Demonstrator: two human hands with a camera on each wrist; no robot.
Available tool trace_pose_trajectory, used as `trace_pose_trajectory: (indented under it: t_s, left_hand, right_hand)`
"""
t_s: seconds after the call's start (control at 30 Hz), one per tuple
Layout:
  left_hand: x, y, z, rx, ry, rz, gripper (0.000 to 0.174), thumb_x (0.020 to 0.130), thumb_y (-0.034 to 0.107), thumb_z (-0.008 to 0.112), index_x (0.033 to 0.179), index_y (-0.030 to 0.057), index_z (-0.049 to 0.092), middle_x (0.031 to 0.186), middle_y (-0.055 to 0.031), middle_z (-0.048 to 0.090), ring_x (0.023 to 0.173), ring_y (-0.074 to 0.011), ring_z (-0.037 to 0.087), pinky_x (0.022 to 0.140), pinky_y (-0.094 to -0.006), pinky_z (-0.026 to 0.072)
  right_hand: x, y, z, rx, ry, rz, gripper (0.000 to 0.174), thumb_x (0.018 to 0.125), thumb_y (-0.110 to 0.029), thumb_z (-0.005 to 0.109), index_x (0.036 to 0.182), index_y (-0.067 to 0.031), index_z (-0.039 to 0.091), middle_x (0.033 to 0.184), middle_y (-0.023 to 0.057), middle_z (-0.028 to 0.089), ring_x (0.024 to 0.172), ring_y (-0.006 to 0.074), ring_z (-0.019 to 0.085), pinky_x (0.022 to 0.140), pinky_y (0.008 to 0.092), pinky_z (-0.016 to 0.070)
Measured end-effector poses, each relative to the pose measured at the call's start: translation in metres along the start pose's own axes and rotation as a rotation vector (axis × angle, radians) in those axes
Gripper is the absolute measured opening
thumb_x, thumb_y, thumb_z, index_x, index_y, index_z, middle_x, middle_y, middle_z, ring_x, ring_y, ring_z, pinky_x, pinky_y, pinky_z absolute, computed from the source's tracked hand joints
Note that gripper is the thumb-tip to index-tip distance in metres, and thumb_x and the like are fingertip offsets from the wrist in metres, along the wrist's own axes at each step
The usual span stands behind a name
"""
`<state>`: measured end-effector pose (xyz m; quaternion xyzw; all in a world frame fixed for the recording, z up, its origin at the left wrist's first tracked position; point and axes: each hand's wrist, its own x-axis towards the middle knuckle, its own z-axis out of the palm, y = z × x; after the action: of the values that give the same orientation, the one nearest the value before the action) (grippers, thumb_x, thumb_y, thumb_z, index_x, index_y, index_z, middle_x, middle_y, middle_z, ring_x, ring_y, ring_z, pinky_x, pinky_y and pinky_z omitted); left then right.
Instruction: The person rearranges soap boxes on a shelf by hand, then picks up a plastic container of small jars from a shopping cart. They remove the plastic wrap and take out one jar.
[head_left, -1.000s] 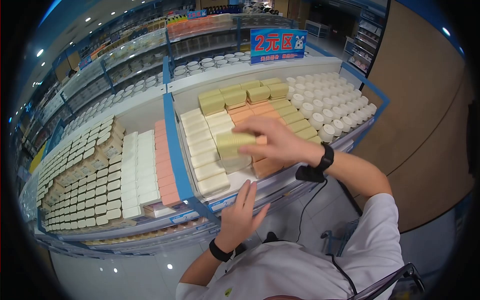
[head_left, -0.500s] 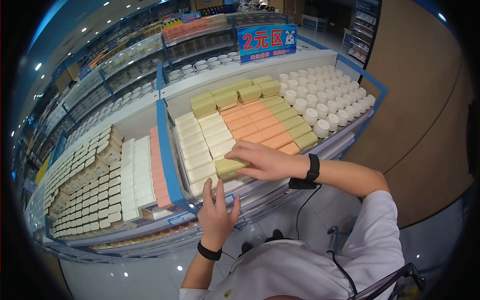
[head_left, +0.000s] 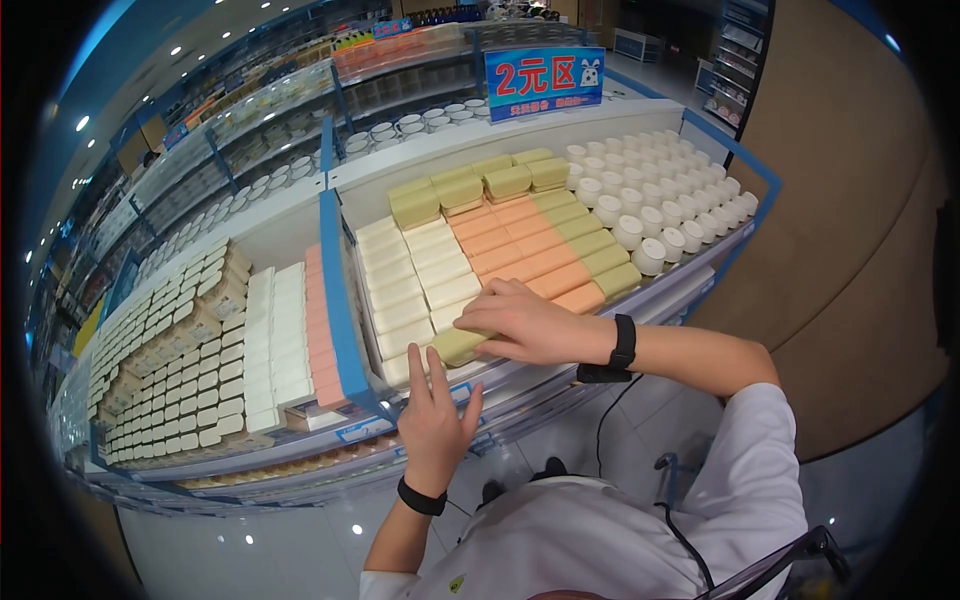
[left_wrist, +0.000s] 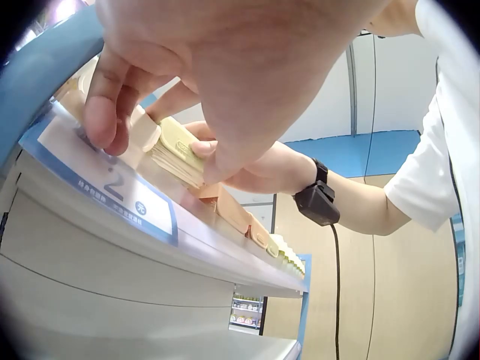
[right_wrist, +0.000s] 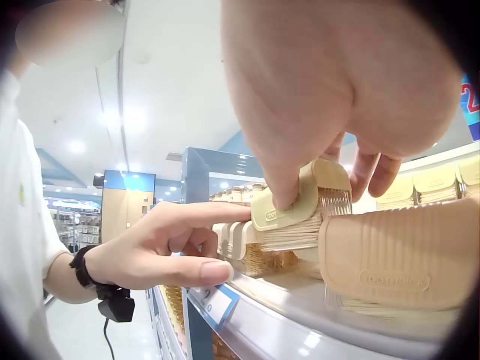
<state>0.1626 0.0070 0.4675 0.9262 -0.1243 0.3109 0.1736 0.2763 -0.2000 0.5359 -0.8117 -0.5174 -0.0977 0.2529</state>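
A green-lidded toothpick box (head_left: pixel 459 346) lies at the front end of the second cream row, and the right hand (head_left: pixel 535 325) grips it from above. In the right wrist view, the right thumb presses the green lid (right_wrist: pixel 285 208) and toothpicks show below it. The left hand (head_left: pixel 437 430) is at the shelf's front edge, fingers extended over the front cream boxes (head_left: pixel 397 368). Its index fingertip reaches the green box's left end in the right wrist view. Orange boxes (head_left: pixel 540 284) stand to the right of the right hand.
More green boxes (head_left: pixel 604 262) and white round containers (head_left: pixel 648 256) fill the bin's right side. A blue divider (head_left: pixel 340 300) separates the left bin, with white (head_left: pixel 290 340), pink (head_left: pixel 324 360) and cream-topped boxes. A price sign (head_left: pixel 546 84) stands behind. The front rail carries price labels.
The right hand has lowered the green box from above the rows into the front of the second cream row. The left hand has moved left and closer to the front boxes.
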Motion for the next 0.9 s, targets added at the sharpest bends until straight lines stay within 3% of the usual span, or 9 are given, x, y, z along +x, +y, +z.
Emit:
trace_pose_trajectory:
  t_s: [0.03, 0.2, 0.47, 0.63, 0.9]
  left_hand:
    - [0.000, -0.001, 0.000, 0.023, 0.012, 0.024, 0.074, 0.091, 0.035, 0.077, 0.143, -0.0108, 0.050, 0.152, -0.0353, 0.046, 0.087, -0.0333, 0.075, 0.064, -0.0331, 0.0608]
    - [0.001, 0.001, 0.001, -0.012, 0.008, 0.006, 0.074, 0.091, 0.036, 0.077, 0.143, -0.0111, 0.051, 0.151, -0.0355, 0.047, 0.086, -0.0359, 0.074, 0.065, -0.0346, 0.0603]
    - [0.002, 0.003, -0.002, -0.009, -0.043, 0.013, 0.076, 0.092, 0.036, 0.077, 0.144, -0.0116, 0.049, 0.152, -0.0376, 0.044, 0.079, -0.0304, 0.075, 0.059, -0.0324, 0.0595]
    - [0.002, 0.003, -0.005, -0.066, -0.026, 0.011, 0.072, 0.093, 0.037, 0.077, 0.147, -0.0026, 0.052, 0.153, -0.0372, 0.042, 0.072, -0.0313, 0.073, 0.055, -0.0331, 0.0577]
    - [0.000, 0.002, -0.003, -0.053, -0.044, 0.027, 0.070, 0.094, 0.039, 0.074, 0.147, -0.0011, 0.052, 0.155, -0.0381, 0.039, 0.070, -0.0325, 0.073, 0.054, -0.0345, 0.0573]
  right_hand:
    - [-0.001, -0.001, 0.000, 0.005, -0.007, -0.004, 0.039, 0.094, -0.023, 0.073, 0.125, -0.0022, 0.066, 0.113, 0.0095, 0.067, 0.114, 0.0302, 0.056, 0.102, 0.0426, 0.0453]
    - [-0.006, -0.004, 0.004, -0.110, -0.101, 0.019, 0.039, 0.090, -0.022, 0.075, 0.123, -0.0026, 0.066, 0.115, 0.0096, 0.066, 0.115, 0.0300, 0.057, 0.102, 0.0426, 0.0457]
    - [-0.006, -0.007, 0.006, -0.144, -0.051, -0.024, 0.038, 0.088, -0.019, 0.076, 0.121, -0.0022, 0.065, 0.117, 0.0111, 0.063, 0.115, 0.0303, 0.057, 0.101, 0.0429, 0.0463]
    - [-0.008, -0.010, 0.002, -0.138, -0.045, -0.028, 0.038, 0.089, -0.021, 0.074, 0.121, -0.0025, 0.064, 0.117, 0.0127, 0.063, 0.117, 0.0311, 0.057, 0.101, 0.0433, 0.0459]
    - [-0.012, -0.013, -0.016, -0.150, -0.060, -0.009, 0.041, 0.091, -0.024, 0.073, 0.124, -0.0023, 0.063, 0.126, 0.0157, 0.062, 0.118, 0.0354, 0.061, 0.102, 0.0454, 0.0493]
